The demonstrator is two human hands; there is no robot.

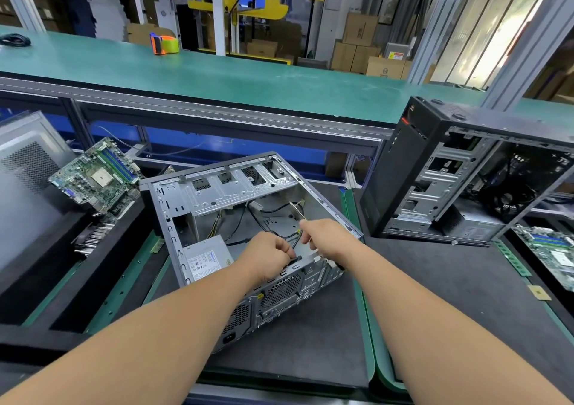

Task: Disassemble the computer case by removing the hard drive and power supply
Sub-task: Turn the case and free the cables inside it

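step: freeing black cables in open grey metal computer case [248,215] | left hand [267,257] pinches cable at rear wall | right hand [326,237] grips thin metal screwdriver [297,210] | next: likely unfasten boxy grey power supply [206,257]

— What does the person wear on the arms?
— Nothing. Both forearms are bare up to the picture edge, no sleeves.
— And the left hand [269,257] and right hand [326,237]?
— No gloves, rings or watch.
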